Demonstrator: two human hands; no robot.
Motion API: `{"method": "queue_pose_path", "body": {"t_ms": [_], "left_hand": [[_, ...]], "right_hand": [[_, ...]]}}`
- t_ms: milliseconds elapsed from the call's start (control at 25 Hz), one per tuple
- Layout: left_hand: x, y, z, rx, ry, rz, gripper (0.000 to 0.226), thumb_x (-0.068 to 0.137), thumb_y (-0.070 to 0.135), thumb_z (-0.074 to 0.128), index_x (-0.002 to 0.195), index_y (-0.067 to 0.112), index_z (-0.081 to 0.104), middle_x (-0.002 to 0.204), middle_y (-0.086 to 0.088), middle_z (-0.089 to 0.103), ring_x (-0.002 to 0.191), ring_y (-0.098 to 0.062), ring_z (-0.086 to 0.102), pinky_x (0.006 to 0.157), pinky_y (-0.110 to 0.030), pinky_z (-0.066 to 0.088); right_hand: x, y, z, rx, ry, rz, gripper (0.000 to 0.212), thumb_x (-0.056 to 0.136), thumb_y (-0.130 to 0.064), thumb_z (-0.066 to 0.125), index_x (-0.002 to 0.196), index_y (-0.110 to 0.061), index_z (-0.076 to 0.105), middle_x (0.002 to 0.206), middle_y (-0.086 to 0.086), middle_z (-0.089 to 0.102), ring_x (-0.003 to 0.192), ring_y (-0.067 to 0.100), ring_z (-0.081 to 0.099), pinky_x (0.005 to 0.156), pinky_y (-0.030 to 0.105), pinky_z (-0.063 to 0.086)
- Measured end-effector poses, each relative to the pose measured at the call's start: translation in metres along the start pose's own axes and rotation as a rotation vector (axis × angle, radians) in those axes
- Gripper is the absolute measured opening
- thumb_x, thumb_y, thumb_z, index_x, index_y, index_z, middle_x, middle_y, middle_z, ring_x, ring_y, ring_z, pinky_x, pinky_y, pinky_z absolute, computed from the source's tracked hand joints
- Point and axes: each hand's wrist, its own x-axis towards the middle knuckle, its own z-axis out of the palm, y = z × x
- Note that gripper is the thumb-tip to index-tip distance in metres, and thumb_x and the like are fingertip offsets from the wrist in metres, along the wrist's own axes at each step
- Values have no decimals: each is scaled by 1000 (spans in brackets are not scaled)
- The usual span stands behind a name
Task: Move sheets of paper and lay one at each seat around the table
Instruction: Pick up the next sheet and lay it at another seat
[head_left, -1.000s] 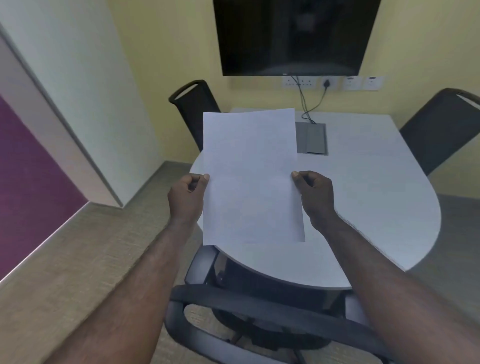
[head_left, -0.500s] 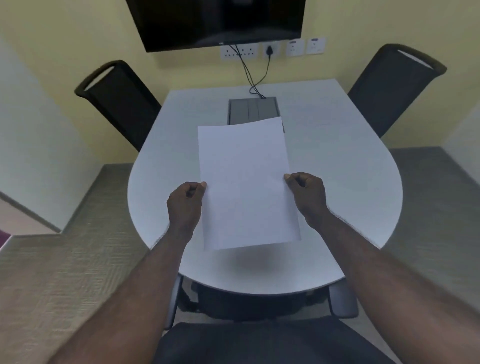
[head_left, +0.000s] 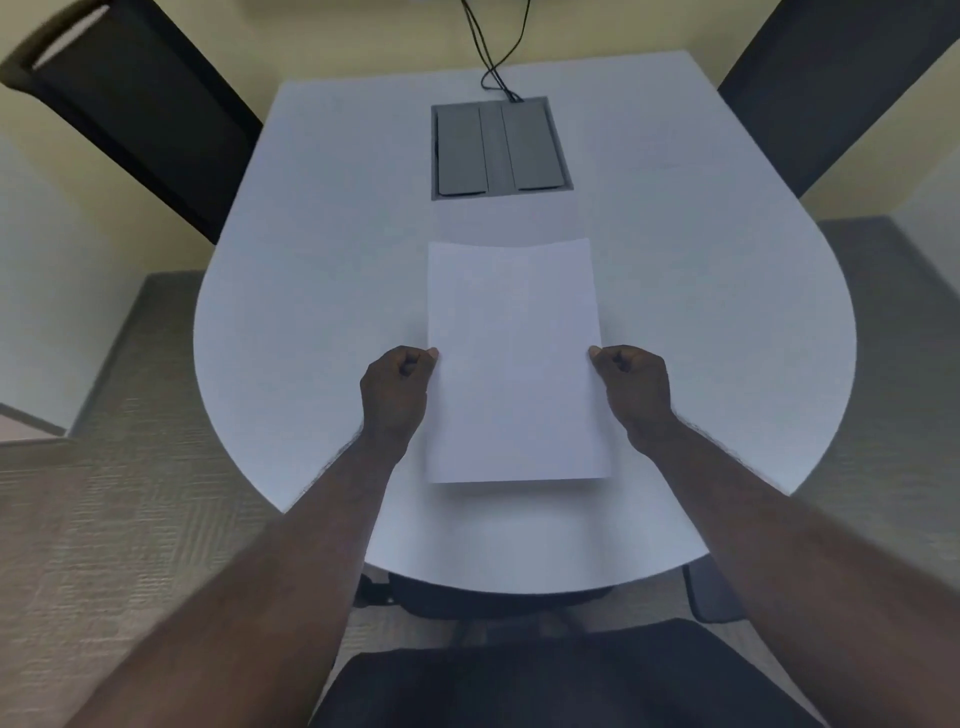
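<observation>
A sheet (head_left: 514, 358) hangs over the near middle of the counter (head_left: 701, 312), the left hand (head_left: 397, 387) at its left edge and the right hand (head_left: 631, 387) at its right edge. Behind the sheet a cable box (head_left: 498, 148) is set into the counter, with cables (head_left: 493, 47) running back from it. One chair (head_left: 130, 104) stands at the far left, one chair (head_left: 841, 83) at the far right, and a third (head_left: 519, 686) at the near edge.

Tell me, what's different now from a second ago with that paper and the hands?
The sheet of paper has come down from chest height, upright, to low and nearly flat over the near end of the white table; a shadow under its near edge suggests it is not quite down. The person's view has swung to face the table squarely. The left hand and right hand still pinch its side edges.
</observation>
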Motion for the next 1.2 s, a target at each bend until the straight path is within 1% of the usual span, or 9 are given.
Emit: {"method": "queue_pose_path", "body": {"t_ms": [200, 280, 400, 520, 680, 880, 960, 1040, 1200], "left_hand": [[13, -39, 25, 20, -54, -59, 27, 90, 34, 65, 80, 10, 67, 67, 10, 58, 71, -13, 57, 68, -22, 43], [14, -50, 32, 15, -69, -84, 27, 89, 34, 65, 78, 9, 65, 65, 9, 56, 70, -14, 56, 69, -23, 44], [12, -64, 38, 41, -91, -107, 30, 90, 32, 64, 80, 4, 64, 67, 5, 54, 65, -13, 49, 63, -21, 40], [12, -74, 41, 82, -98, -121, 30, 91, 30, 63, 80, 3, 62, 64, 7, 50, 62, -10, 45, 60, -20, 37], [12, -86, 44, 156, -108, -145, 25, 91, 29, 62, 77, 8, 61, 63, 8, 51, 62, -12, 45, 60, -23, 37], [10, -94, 49, 198, -102, -175, 24, 91, 28, 62, 80, 6, 64, 64, 9, 52, 65, -13, 48, 63, -25, 39], [11, -98, 50, 268, -105, -157, 23, 91, 30, 60, 84, 9, 66, 70, 8, 59, 73, -16, 54, 69, -27, 42], [11, -101, 51, 339, -96, -143, 22, 90, 32, 60, 85, 12, 68, 81, 5, 65, 82, -19, 59, 75, -28, 44], [10, -100, 54, 403, -70, -141, 23, 89, 34, 60, 88, 12, 68, 86, 3, 67, 85, -20, 58, 75, -27, 40]], "right_hand": [[11, 26, 4, -70, 7, 40, 32, 89, -30, 65, 59, -23, 56, 58, -13, 47, 56, 5, 41, 59, 23, 33], [13, 34, 6, -98, 4, 56, 33, 90, -29, 65, 59, -23, 55, 58, -14, 45, 55, 5, 41, 57, 22, 32], [14, 46, 9, -130, 2, 74, 29, 89, -31, 65, 63, -20, 59, 59, -11, 47, 57, 8, 42, 58, 24, 34], [13, 57, 13, -141, 1, 118, 27, 89, -30, 64, 67, -14, 60, 59, -6, 45, 56, 12, 39, 54, 25, 34], [12, 71, 16, -200, -2, 135, 24, 88, -32, 65, 75, -12, 65, 62, -8, 51, 63, 15, 46, 64, 26, 39], [11, 77, 18, -276, -13, 123, 25, 89, -31, 64, 86, -8, 71, 82, 2, 67, 83, 22, 59, 83, 36, 48], [11, 76, 19, -326, -17, 104, 28, 90, -30, 63, 85, -4, 71, 85, 8, 69, 84, 25, 61, 84, 38, 49], [12, 76, 19, -369, -6, 124, 33, 89, -30, 63, 82, 2, 68, 81, 12, 68, 82, 28, 61, 82, 39, 51], [11, 79, 19, -437, 15, 121, 38, 87, -29, 64, 77, 8, 64, 80, 21, 68, 84, 37, 63, 79, 42, 52]]}}
